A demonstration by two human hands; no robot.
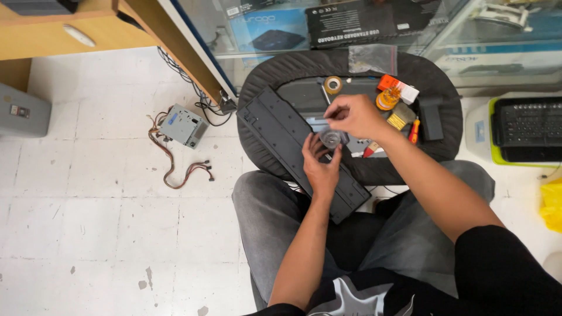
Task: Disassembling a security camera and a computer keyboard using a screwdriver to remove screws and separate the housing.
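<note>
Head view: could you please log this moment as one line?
left hand: holds clear tape roll | right hand: pinching above roll | black keyboard: across lap

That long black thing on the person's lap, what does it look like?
The long flat black plastic keyboard case lies slanted, plain underside up, with ridges along its length. Its far end rests on the round black cushioned stool, its near end on the grey-trousered knees. The left hand rests on it; the right hand hovers above.
</note>
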